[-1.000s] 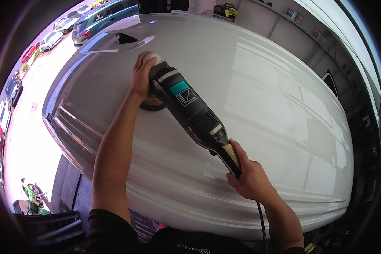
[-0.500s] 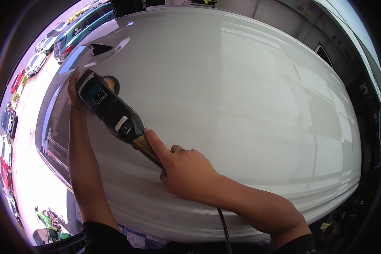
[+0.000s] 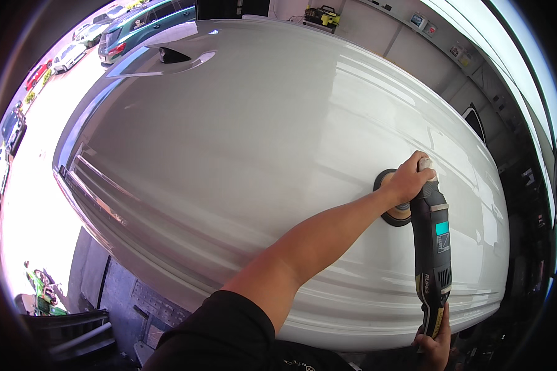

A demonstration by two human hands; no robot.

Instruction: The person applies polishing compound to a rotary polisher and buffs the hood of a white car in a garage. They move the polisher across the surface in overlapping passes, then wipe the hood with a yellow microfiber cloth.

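A black car polisher [image 3: 428,238] with a round pad [image 3: 396,214] is on the right part of a pale, glossy car roof [image 3: 229,148]. My left hand [image 3: 410,179] is wrapped round the polisher's head, with the left arm stretched across the roof. At the near end of the tool, my right hand [image 3: 437,347] grips the rear handle, fingers closed along it. The pad sits flat or nearly flat on the paint, partly hidden behind my left hand and the tool's head.
A dark shark-fin antenna [image 3: 173,55] rises at the roof's far left, and a roof rail [image 3: 99,188] runs along the near left. Parked cars [image 3: 143,26] stand outside. A yellow-and-black machine [image 3: 322,17] sits by the back wall. Shelves [image 3: 442,43] hold small items.
Both hands have carried the polisher from the left side of the roof to the right. It has turned so its handle points toward me. The view has shifted too.
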